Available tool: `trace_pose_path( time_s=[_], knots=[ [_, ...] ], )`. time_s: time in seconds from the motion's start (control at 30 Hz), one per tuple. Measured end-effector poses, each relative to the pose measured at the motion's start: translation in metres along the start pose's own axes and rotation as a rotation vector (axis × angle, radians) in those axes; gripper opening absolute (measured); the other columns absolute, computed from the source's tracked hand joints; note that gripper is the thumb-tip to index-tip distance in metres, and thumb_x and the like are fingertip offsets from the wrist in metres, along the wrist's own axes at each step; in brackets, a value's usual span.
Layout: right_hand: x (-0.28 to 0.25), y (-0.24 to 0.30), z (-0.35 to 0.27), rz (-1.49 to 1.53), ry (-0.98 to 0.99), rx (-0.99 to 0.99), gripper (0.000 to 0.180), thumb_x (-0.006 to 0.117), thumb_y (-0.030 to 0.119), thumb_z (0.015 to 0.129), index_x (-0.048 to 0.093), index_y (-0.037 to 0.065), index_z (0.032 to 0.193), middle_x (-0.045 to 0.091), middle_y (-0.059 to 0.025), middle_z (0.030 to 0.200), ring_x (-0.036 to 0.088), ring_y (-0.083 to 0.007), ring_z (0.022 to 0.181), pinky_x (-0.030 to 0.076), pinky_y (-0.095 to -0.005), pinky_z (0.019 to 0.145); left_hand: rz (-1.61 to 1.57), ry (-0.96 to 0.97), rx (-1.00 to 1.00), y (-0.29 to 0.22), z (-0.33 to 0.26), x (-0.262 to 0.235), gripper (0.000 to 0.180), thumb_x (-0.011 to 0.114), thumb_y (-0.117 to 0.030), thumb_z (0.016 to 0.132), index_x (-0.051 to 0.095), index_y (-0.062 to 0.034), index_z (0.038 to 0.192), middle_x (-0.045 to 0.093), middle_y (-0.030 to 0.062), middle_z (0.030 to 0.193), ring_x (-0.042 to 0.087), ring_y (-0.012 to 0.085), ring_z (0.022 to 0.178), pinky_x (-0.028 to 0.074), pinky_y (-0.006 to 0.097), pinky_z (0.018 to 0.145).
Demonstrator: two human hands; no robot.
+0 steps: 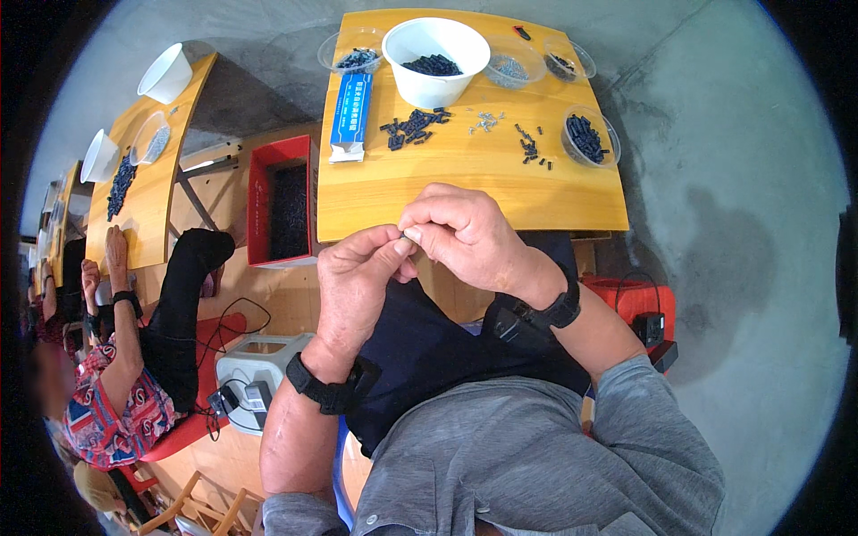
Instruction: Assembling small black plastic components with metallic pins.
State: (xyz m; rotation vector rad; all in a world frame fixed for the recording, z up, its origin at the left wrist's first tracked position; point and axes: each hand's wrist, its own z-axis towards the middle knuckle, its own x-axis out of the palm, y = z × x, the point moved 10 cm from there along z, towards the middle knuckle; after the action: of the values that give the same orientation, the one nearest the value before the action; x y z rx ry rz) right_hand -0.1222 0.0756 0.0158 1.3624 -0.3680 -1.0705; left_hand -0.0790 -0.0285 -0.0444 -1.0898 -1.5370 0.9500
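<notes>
Just off the table's near edge, my left hand [356, 271] and my right hand [472, 234] meet, thumbs and forefingers pinched together. Whatever is between the fingertips is tiny and mostly hidden, so I cannot name it. Beyond them on the wooden table [465, 198] lie a loose pile of short black cylindrical pieces [414, 129], a scatter of small silvery bits [485, 121] and several smaller black pieces [531, 147]. A clear round tub [611, 157] at the right holds more black pieces.
A white bucket [436, 85] with black pieces stands at the back, beside a blue and white box [349, 121]. Shallow clear tubs [516, 67] line the far edge. A red bin [260, 201] stands left of the table. Another person [125, 375] sits at a neighbouring table [154, 234].
</notes>
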Motion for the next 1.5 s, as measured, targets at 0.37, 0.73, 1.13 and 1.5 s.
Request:
trace_pose_path(
  time_s=[0.37, 0.73, 1.13, 1.5],
  knots=[
    [0.001, -0.007, -0.009, 0.071, -0.104, 0.051, 0.013, 0.059, -0.007, 0.084, 0.059, -0.001, 0.096, 0.059, -0.0059, 0.079, 0.058, -0.0112, 0.069, 0.047, -0.0241, 0.061, -0.032, -0.020, -0.001, -0.005, 0.000, -0.005, 0.010, 0.059, -0.003, 0.089, 0.067, 0.0029, 0.092, 0.066, 0.0060, 0.080, 0.059, 0.0108, 0.064, 0.046, 0.023, 0.059],
    [-0.004, 0.018, -0.005, -0.063, -0.098, -0.206, 0.013, 0.062, -0.009, 0.080, 0.061, -0.001, 0.089, 0.060, -0.0088, 0.078, 0.060, -0.0170, 0.068, 0.047, -0.0258, 0.059, -0.008, 0.022, 0.023, -0.005, 0.002, -0.004, 0.011, 0.061, -0.001, 0.088, 0.067, 0.0043, 0.096, 0.067, 0.0078, 0.081, 0.061, 0.0101, 0.065, 0.050, 0.022, 0.060],
    [0.007, 0.006, -0.005, -0.085, -0.046, -0.188, 0.011, 0.060, -0.007, 0.077, 0.060, 0.000, 0.085, 0.059, -0.0105, 0.076, 0.059, -0.0248, 0.068, 0.047, -0.0333, 0.059, -0.010, -0.001, -0.062, 0.011, 0.002, -0.009, 0.009, 0.061, 0.001, 0.087, 0.067, 0.0039, 0.092, 0.066, 0.0068, 0.077, 0.061, 0.0099, 0.064, 0.050, 0.022, 0.059],
    [0.001, -0.079, 0.001, 0.219, 0.188, 0.482, 0.011, 0.053, 0.005, 0.090, 0.061, 0.000, 0.095, 0.061, -0.0018, 0.076, 0.059, -0.0062, 0.065, 0.048, -0.0233, 0.058, 0.033, -0.003, -0.127, 0.018, 0.001, -0.003, 0.009, 0.058, 0.000, 0.088, 0.066, 0.0028, 0.092, 0.065, 0.0061, 0.079, 0.059, 0.0104, 0.061, 0.049, 0.023, 0.058]
  ],
)
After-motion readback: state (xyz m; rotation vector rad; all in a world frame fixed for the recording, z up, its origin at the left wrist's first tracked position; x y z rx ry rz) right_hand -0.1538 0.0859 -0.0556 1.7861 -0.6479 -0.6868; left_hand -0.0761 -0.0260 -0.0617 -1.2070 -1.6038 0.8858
